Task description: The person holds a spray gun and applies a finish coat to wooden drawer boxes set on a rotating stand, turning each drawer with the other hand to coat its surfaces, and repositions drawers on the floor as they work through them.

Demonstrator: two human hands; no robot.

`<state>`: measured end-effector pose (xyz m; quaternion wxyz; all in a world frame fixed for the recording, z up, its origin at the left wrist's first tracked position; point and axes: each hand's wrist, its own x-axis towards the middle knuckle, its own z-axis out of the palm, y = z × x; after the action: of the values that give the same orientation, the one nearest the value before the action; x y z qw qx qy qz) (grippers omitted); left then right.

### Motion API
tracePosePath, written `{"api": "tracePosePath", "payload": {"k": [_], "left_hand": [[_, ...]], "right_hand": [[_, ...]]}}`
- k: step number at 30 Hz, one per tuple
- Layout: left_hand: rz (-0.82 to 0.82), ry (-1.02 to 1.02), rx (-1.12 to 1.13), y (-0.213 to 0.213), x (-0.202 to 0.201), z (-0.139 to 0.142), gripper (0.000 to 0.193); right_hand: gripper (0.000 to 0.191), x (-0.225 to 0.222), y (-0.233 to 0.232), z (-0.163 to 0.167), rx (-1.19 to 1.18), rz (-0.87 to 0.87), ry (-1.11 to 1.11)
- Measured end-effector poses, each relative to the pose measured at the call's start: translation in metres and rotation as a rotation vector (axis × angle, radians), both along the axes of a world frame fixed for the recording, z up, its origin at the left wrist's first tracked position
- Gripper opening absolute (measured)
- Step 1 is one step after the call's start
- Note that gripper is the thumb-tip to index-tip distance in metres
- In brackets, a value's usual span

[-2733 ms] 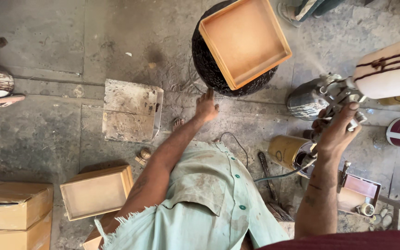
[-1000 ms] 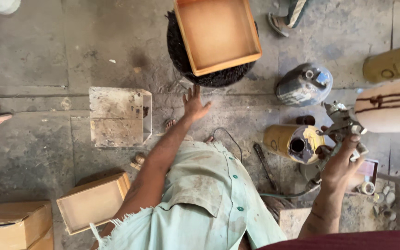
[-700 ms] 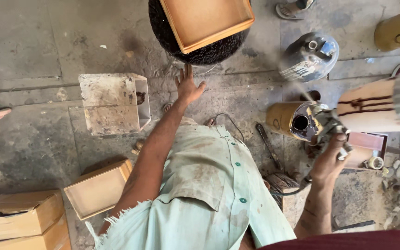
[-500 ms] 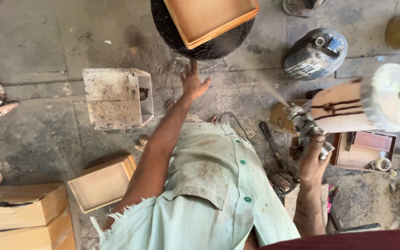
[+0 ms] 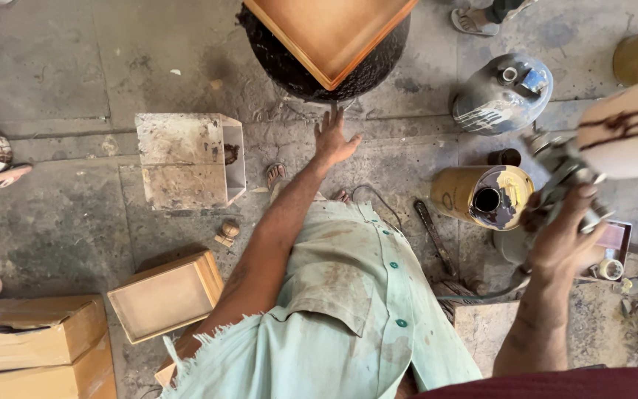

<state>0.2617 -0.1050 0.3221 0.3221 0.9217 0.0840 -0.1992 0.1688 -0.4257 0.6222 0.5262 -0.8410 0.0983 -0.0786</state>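
Pretty messy workshop floor (image 5: 75, 89) seen from straight above here. The right hand (image 5: 566, 240) is wrapped tight around the grip of a metal spray gun (image 5: 564, 174), which is held up over the clutter on the right side, with a cream-coloured cup (image 5: 629, 129) streaked in dark drips mounted on it. The left hand (image 5: 334, 140) is stretched out forward with fingers spread open and nothing held in it; the fingertips are right at the base of a dark round stand (image 5: 319, 70), though actual contact can't be made out. A shallow orange-brown wooden tray (image 5: 326, 29) is sitting on top of that stand, turned cornerwise.

Just below the spray gun, a yellow can (image 5: 474, 196) is lying on its side with its dark opening shown. A grey, paint-smeared canister (image 5: 500, 92) is found further up. A stained whitish box (image 5: 186, 159) is placed left of the outstretched arm, and another wooden tray (image 5: 164, 295) plus cardboard boxes (image 5: 38, 347) are seen at lower left. A stained pale green shirt (image 5: 341, 310) fills the bottom middle.
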Motion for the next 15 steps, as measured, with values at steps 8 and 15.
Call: {"api": "tracePosePath", "payload": {"k": [8,15], "left_hand": [[-0.012,-0.405,-0.018,0.012,0.005,-0.003,0.078],[0.131,-0.314,0.167,0.069,-0.027,-0.014,0.102]], "right_hand": [[0.076,-0.003,-0.025,-0.008,-0.075,-0.028,-0.077],[0.073,-0.071,-0.015,-0.031,-0.112,0.055,-0.188]]}}
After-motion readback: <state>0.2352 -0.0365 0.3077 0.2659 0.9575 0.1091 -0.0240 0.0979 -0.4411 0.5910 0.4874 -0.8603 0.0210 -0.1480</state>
